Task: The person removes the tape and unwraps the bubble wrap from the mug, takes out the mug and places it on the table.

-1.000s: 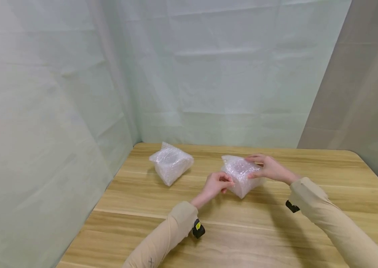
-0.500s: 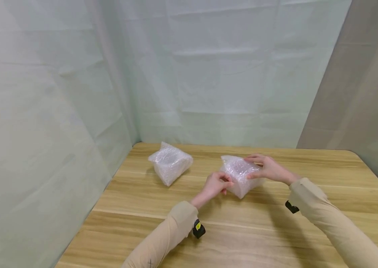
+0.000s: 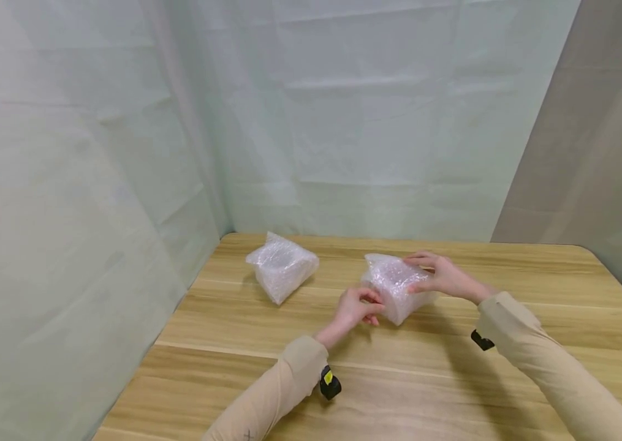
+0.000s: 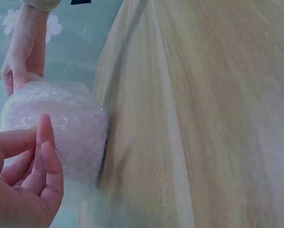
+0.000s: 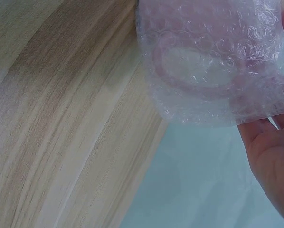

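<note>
Two tan sleeves [image 3: 274, 392] reach in over the wooden worktop [image 3: 399, 392]. The left hand [image 3: 356, 307] has its thumb and first finger bent close together at the near side of a bubble-wrap bundle [image 3: 393, 285]; I can't tell if it pinches any wrap. The right hand [image 3: 447, 278] holds the bundle's right side, thumb and fingers curved around it. Only the right wrist view clearly shows a pink ring [image 5: 199, 91] through the wrap. Only the head view shows another bubble-wrap bag [image 3: 282, 269], farther left, its insides too blurry to name. Behind hangs pale cloth [image 3: 366, 135].
</note>
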`<state>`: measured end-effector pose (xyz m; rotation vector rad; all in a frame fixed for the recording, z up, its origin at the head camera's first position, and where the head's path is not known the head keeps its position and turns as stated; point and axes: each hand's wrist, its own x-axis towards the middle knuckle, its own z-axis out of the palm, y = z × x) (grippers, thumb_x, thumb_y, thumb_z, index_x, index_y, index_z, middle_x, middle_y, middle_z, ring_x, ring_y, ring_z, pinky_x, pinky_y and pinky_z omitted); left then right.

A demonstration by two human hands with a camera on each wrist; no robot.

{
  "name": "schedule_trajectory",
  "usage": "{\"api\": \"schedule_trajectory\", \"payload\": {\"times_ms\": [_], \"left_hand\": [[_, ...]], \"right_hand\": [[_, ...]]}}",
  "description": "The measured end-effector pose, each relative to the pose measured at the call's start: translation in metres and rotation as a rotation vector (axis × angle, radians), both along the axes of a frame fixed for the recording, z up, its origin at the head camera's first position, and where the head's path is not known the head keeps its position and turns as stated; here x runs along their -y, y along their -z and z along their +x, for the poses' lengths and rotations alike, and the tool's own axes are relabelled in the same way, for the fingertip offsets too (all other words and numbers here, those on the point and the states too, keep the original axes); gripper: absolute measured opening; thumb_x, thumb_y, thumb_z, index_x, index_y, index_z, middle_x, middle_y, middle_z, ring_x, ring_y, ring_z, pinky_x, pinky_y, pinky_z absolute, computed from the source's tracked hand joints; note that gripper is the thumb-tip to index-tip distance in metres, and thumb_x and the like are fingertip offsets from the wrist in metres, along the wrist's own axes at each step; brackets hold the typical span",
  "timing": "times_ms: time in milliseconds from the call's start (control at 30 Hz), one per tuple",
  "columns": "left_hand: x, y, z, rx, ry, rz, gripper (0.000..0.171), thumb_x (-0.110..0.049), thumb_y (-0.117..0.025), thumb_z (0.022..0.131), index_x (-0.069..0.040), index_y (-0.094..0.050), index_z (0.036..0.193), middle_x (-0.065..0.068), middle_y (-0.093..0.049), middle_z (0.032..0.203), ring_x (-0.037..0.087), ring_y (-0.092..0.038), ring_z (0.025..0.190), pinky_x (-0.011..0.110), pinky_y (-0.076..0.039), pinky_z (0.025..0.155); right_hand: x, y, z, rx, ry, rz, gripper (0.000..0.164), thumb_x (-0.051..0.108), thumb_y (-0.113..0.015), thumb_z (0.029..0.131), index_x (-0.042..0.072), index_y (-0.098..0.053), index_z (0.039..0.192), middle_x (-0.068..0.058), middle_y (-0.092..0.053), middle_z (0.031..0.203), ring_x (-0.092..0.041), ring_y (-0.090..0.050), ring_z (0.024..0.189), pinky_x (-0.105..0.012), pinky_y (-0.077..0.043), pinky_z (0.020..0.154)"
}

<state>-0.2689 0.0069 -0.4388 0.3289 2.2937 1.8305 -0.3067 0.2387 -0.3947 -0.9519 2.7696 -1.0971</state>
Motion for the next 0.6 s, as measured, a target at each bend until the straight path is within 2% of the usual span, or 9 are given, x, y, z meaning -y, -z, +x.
{"api": "schedule_trajectory", "payload": {"times_ms": [133,233,400,500,600], "left_hand": [[-0.003,0.003,0.001,0.008,-0.024,0.017,0.010,-0.004,-0.069,0.078,0.002,-0.065,0.085,0.013,-0.064,0.073,0.013,-0.056,0.045,0.038,-0.052,0.053],[-0.006,0.002,0.003,0.014,0.008,0.062,0.009,-0.002,-0.068,0.079,0.004,-0.064,0.084,0.015,-0.063,0.072,0.014,-0.056,0.045,0.038,-0.051,0.052],[-0.009,-0.011,0.004,0.014,0.076,0.144,0.010,-0.001,-0.066,0.080,0.008,-0.063,0.084,0.012,-0.063,0.070,0.014,-0.055,0.046,0.031,-0.050,0.050],[-0.005,-0.018,0.005,0.070,0.093,0.180,0.010,0.001,-0.065,0.079,0.010,-0.062,0.085,0.007,-0.060,0.068,0.012,-0.052,0.046,0.024,-0.046,0.047],[0.001,-0.023,0.008,0.128,0.111,0.226,0.010,0.004,-0.064,0.078,0.010,-0.060,0.086,0.004,-0.058,0.068,0.011,-0.049,0.047,0.022,-0.044,0.047]], "right_hand": [[-0.001,0.000,0.000,0.007,0.002,-0.005,0.069,0.036,-0.074,0.073,-0.002,-0.050,0.125,-0.018,-0.044,0.128,-0.037,-0.040,0.114,-0.051,-0.038,0.087],[-0.001,-0.001,0.000,0.002,-0.002,-0.003,0.069,0.035,-0.075,0.072,-0.002,-0.050,0.125,-0.018,-0.044,0.128,-0.036,-0.040,0.115,-0.051,-0.038,0.088],[0.001,-0.003,0.001,-0.019,-0.002,-0.003,0.069,0.034,-0.075,0.073,-0.002,-0.050,0.126,-0.018,-0.044,0.128,-0.036,-0.040,0.115,-0.051,-0.037,0.088],[0.001,-0.003,0.002,0.001,0.011,0.003,0.069,0.036,-0.074,0.074,-0.001,-0.049,0.127,-0.018,-0.043,0.129,-0.036,-0.039,0.116,-0.052,-0.037,0.087],[0.000,-0.002,0.003,0.022,0.016,0.003,0.070,0.036,-0.074,0.074,0.000,-0.049,0.127,-0.018,-0.042,0.130,-0.036,-0.038,0.116,-0.053,-0.037,0.087]]}}
